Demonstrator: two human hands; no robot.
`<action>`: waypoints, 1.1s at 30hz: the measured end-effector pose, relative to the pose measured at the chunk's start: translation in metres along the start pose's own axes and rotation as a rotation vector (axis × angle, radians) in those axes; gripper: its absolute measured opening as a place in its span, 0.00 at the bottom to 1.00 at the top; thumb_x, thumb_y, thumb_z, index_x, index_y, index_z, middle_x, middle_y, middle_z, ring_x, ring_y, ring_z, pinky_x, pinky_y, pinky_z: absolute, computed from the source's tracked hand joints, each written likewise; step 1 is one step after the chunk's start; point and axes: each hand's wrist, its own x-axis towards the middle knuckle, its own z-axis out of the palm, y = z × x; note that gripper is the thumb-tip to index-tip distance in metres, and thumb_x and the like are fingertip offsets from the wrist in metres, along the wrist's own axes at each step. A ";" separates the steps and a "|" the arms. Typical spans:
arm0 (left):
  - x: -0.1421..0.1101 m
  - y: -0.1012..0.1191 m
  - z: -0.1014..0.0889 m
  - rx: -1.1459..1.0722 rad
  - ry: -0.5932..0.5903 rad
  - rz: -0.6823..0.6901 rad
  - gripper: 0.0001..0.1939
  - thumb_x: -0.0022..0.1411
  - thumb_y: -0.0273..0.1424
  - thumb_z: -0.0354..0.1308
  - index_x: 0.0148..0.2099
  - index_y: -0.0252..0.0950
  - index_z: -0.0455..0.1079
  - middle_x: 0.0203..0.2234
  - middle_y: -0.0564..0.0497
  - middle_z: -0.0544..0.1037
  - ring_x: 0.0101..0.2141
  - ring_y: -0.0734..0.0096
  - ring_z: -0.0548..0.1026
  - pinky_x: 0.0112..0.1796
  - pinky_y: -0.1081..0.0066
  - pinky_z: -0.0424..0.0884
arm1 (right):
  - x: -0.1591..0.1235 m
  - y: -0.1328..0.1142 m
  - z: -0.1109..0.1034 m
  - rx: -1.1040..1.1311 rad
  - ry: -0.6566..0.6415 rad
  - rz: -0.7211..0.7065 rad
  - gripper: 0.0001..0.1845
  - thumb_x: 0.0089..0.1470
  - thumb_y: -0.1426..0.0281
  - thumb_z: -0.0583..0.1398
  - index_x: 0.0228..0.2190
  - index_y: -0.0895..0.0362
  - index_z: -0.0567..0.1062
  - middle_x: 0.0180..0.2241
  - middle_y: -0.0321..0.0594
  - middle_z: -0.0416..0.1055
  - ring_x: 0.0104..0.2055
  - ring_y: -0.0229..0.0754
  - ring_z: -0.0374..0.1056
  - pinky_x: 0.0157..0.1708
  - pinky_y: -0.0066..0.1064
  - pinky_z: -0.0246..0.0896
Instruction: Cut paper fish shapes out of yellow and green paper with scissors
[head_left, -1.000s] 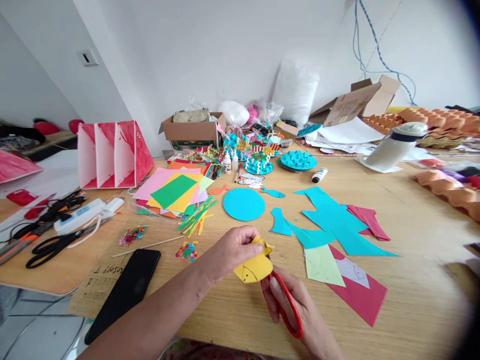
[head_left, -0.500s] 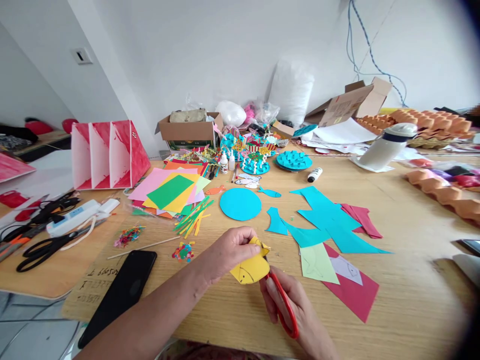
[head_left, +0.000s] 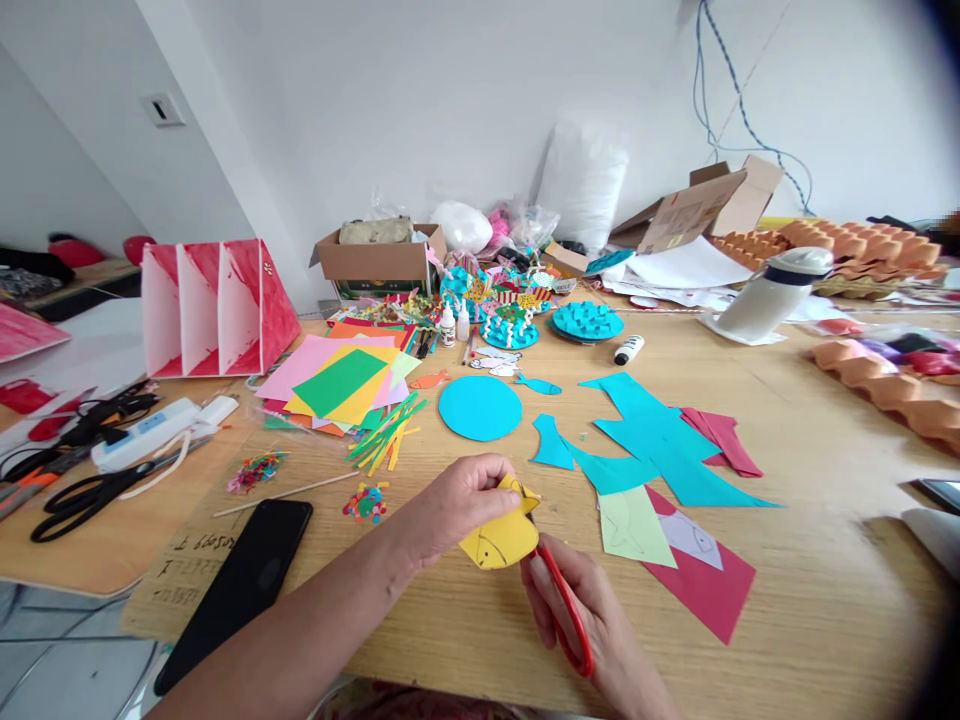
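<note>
Paper, yellow and fish-marked, was pinched in the left grip above the surface; the right grip curled around red-handled scissors at its edge. Blue paper circle lay beyond, blue offcuts rightward.

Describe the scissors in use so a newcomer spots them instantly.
Find the wooden table, then the right hand near its close edge. It holds the scissors at the edge of the yellow paper. Red handles set them apart from the black-handled pair beside the power strip.
</note>
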 end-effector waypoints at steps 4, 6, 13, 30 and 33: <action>0.000 -0.001 0.000 0.009 0.004 0.018 0.12 0.50 0.37 0.56 0.27 0.35 0.58 0.19 0.56 0.65 0.20 0.79 0.63 0.22 0.78 0.56 | 0.000 0.001 0.001 -0.016 0.010 0.001 0.23 0.56 0.52 0.47 0.18 0.54 0.56 0.13 0.28 0.53 0.16 0.32 0.52 0.17 0.25 0.46; -0.001 -0.001 0.000 0.028 0.017 0.036 0.13 0.51 0.39 0.55 0.27 0.35 0.59 0.20 0.56 0.65 0.21 0.79 0.62 0.23 0.77 0.55 | 0.000 0.001 0.001 -0.018 0.016 -0.003 0.24 0.56 0.52 0.48 0.18 0.54 0.56 0.12 0.28 0.53 0.16 0.33 0.52 0.17 0.25 0.47; 0.000 -0.002 0.000 0.084 0.027 0.057 0.13 0.52 0.39 0.54 0.27 0.35 0.58 0.19 0.57 0.62 0.21 0.78 0.61 0.23 0.77 0.53 | -0.001 0.000 0.000 -0.024 -0.008 -0.009 0.22 0.57 0.53 0.47 0.20 0.54 0.59 0.14 0.29 0.57 0.18 0.34 0.55 0.19 0.26 0.49; -0.001 -0.002 0.002 0.144 0.026 0.051 0.10 0.53 0.35 0.51 0.26 0.35 0.57 0.18 0.58 0.60 0.20 0.79 0.59 0.22 0.77 0.53 | 0.000 -0.001 0.002 0.013 -0.004 0.011 0.23 0.56 0.51 0.47 0.20 0.54 0.58 0.13 0.28 0.54 0.16 0.33 0.54 0.16 0.25 0.47; -0.001 -0.001 0.002 0.139 0.024 0.052 0.10 0.52 0.35 0.51 0.26 0.35 0.56 0.18 0.58 0.60 0.20 0.79 0.59 0.21 0.77 0.54 | 0.000 0.001 0.002 0.016 -0.001 0.017 0.23 0.56 0.51 0.47 0.20 0.54 0.58 0.13 0.28 0.54 0.16 0.33 0.53 0.16 0.25 0.47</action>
